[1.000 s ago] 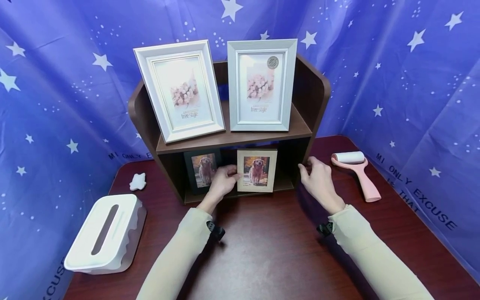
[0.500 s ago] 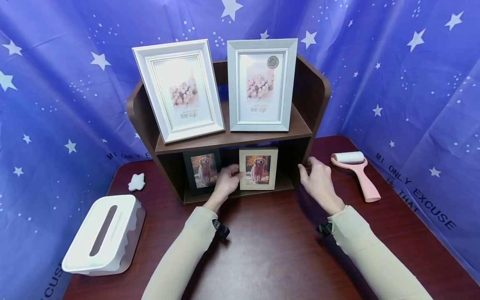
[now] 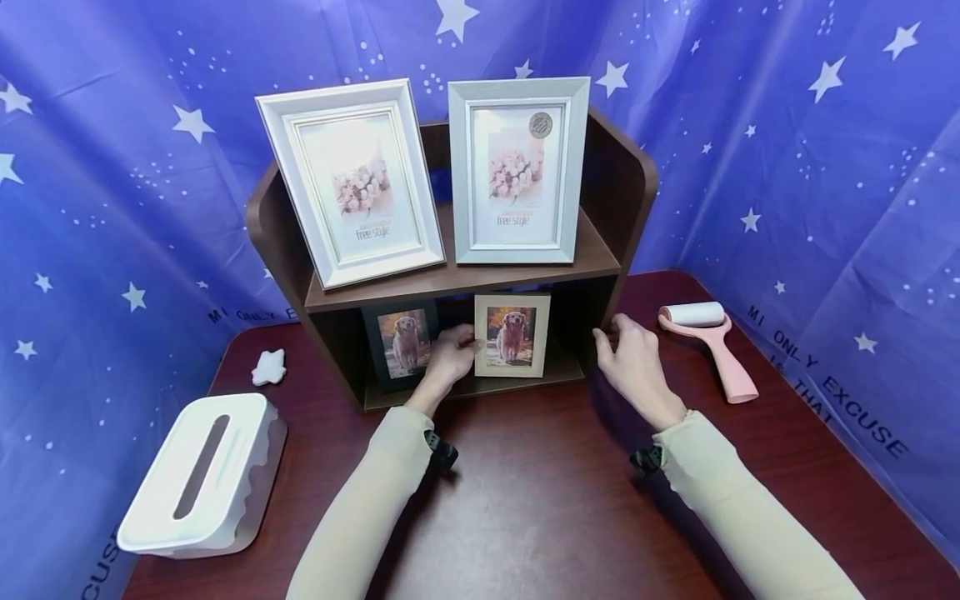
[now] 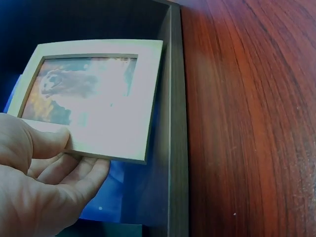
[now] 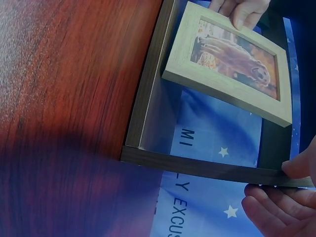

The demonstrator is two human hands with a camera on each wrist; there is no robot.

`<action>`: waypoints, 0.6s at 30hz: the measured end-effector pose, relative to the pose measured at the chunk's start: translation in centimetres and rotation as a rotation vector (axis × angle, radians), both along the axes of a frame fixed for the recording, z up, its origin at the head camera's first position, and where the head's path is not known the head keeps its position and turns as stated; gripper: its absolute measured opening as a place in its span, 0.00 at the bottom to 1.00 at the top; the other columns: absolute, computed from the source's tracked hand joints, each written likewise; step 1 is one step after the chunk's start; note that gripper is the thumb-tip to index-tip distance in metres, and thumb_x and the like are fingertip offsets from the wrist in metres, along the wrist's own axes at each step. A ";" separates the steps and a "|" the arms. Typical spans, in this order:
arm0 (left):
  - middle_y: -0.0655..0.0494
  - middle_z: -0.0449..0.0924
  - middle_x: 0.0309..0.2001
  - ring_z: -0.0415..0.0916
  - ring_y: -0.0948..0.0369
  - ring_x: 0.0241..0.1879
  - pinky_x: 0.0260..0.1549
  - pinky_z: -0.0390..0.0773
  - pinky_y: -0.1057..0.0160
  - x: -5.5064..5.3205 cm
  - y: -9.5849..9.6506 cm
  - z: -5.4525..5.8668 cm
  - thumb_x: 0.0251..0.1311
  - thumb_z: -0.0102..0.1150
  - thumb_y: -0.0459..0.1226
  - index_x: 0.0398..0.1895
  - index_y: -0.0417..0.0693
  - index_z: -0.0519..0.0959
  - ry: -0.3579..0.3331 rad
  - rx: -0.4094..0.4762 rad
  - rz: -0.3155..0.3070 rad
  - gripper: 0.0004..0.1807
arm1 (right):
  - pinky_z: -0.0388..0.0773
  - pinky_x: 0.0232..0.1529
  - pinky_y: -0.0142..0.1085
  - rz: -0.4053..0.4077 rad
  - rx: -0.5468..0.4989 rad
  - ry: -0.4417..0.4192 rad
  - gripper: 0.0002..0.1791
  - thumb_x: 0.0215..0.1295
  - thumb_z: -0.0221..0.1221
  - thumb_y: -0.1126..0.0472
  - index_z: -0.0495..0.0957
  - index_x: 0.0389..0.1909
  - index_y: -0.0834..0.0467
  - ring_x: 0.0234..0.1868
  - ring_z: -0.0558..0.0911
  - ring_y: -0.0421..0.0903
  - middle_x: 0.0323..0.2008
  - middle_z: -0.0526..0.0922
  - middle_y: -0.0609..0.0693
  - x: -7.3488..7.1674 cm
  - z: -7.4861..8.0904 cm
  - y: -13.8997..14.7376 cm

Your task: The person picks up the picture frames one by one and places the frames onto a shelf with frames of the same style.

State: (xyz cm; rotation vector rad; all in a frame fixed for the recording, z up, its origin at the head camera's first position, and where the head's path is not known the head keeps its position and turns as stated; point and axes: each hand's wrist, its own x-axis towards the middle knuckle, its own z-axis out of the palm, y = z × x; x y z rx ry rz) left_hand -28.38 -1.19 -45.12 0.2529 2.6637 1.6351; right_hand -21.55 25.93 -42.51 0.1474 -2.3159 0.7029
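My left hand [image 3: 452, 362] pinches the left edge of a cream picture frame [image 3: 512, 335] with a dog photo, in the lower compartment of a dark brown shelf [image 3: 453, 279]. In the left wrist view its thumb lies on the front of the frame [image 4: 108, 140], fingers behind. A dark picture frame [image 3: 382, 367] with a similar photo stands left of that hand, partly covered by it. My right hand [image 3: 636, 362] grips the shelf's right side panel [image 5: 212, 169], thumb inside and fingers outside.
Two larger frames, one white [image 3: 281, 167] and one pale grey [image 3: 460, 183], stand on the upper shelf. At left are a white tissue box [image 3: 165, 492] and a small white star-shaped object [image 3: 269, 367]. A pink-handled lint roller [image 3: 720, 350] lies at right. Starry blue cloth [image 3: 112, 125] surrounds the table.
My left hand has shifted the cream frame slightly right and farther back in the lower compartment. My right hand stays at the side panel. The head view has turned slightly.
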 end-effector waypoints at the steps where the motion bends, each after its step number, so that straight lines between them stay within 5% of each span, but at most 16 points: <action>1: 0.44 0.81 0.45 0.76 0.52 0.47 0.46 0.74 0.56 -0.1 0.0 -0.1 0.62 0.60 0.34 0.50 0.36 0.78 0.004 -0.001 0.003 0.14 | 0.73 0.27 0.48 0.001 0.001 0.002 0.10 0.59 0.62 0.64 0.73 0.26 0.67 0.23 0.78 0.55 0.22 0.79 0.59 0.0 0.0 0.0; 18: 0.46 0.83 0.45 0.79 0.53 0.45 0.45 0.75 0.56 -0.1 0.4 -0.1 0.61 0.61 0.35 0.48 0.38 0.81 0.062 -0.067 0.046 0.13 | 0.74 0.27 0.48 -0.001 0.011 0.000 0.11 0.60 0.61 0.64 0.73 0.26 0.67 0.24 0.79 0.55 0.22 0.79 0.59 0.1 0.1 -0.1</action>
